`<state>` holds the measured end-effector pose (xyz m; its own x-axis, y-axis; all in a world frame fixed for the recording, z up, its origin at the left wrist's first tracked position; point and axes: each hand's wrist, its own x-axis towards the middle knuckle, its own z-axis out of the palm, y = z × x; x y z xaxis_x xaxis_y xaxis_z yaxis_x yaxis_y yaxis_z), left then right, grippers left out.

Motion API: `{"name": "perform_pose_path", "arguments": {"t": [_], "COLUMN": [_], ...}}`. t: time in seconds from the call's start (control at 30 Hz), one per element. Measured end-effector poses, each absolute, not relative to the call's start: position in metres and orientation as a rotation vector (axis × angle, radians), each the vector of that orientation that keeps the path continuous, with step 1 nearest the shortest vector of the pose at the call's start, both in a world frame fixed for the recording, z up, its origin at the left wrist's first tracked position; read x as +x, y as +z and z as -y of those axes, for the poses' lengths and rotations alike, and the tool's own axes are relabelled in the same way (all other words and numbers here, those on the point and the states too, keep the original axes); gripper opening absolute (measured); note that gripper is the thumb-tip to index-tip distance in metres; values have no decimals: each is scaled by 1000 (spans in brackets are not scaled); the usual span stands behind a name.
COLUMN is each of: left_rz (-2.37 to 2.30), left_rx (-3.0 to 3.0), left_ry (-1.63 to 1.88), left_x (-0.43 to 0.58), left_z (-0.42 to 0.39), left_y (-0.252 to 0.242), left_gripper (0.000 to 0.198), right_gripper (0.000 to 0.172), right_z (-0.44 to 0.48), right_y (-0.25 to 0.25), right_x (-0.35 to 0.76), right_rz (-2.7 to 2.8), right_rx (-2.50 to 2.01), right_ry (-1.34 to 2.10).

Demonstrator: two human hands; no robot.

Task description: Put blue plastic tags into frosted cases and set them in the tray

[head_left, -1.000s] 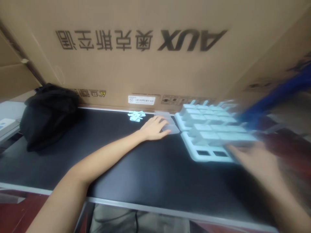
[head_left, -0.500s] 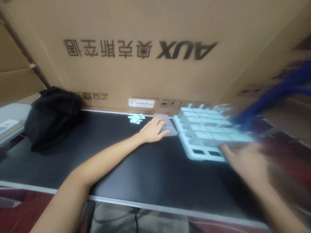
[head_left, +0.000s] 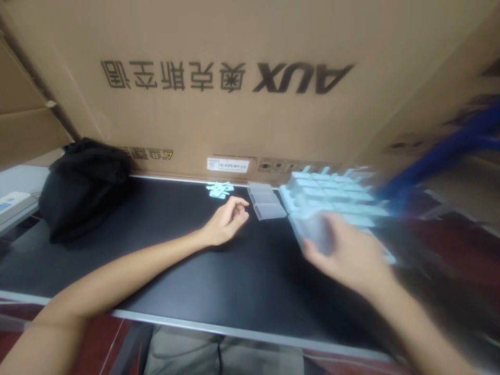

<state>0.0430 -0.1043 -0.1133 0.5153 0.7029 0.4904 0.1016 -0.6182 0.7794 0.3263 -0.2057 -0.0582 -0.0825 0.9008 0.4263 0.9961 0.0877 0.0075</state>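
Observation:
In the head view my right hand [head_left: 351, 250], blurred by motion, grips a pale, translucent blue-grey box-like piece [head_left: 318, 230] above the front left corner of a light blue rack [head_left: 287, 200]. Rows of light blue blocks [head_left: 312, 183], which look like ice-pop moulds with handles, stand in this rack. My left hand [head_left: 228, 221] hovers over or rests on the black tabletop, its fingers loosely curled with nothing visible in them. Just to its right lie several clear, hollow plastic sleeves [head_left: 267, 200], side by side. Behind it is a pile of small light blue sticks [head_left: 219, 189].
A large cardboard box [head_left: 187, 120] walls off the back of the black table [head_left: 187, 281]. On the left sits a black cloth bag [head_left: 84, 190], beside a white box [head_left: 15, 203]. A blue metal frame [head_left: 441, 146] stands at the right.
My left hand has drawn back left from the clear sleeves, its fingers curling. My right hand has moved left from the rack's right front and now carries a pale box-like piece.

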Motion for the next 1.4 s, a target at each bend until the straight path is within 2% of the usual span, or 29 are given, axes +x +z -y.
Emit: {"name": "perform_pose_path", "arguments": {"t": [0.07,0.17,0.37,0.53,0.87,0.97,1.07,1.17,1.4], "left_rz": [-616,-663,-1005,-1243,-1402,-1211,-706,-523,-480], "left_rx": [1934,1858,1776,1871,2146,2222,2256,2261,2194], "left_ry": [1084,1062,1288,1253,1133,1101,758,573,613], "left_x": [46,48,14,-17,-22,-15,-7,-3,-4], "left_z": [106,99,32,-17,-15,11,48,76,80], "left_y": [-112,-108,-106,-114,-112,-106,-101,-98,-91], "left_gripper": [40,35,33,26,27,37,53,68,64], "right_gripper": [38,35,33,33,33,34,35,36,37], "right_z": [195,175,156,160,166,166,165,165,169], "right_y": [-54,-49,-62,-76,-75,-76,-76,-77,-75], "right_x": [287,249,243,244,236,236,237,238,234], "right_rz": [2348,2502,2445,2509,2557,2561,2562,2574,2641], "right_rx": [-1787,-1761,-1783,-1693,-1655,-1634,-1612,-1579,-1482], "right_ry": [-271,-155,-54,2,96,119,160,212,267]}}
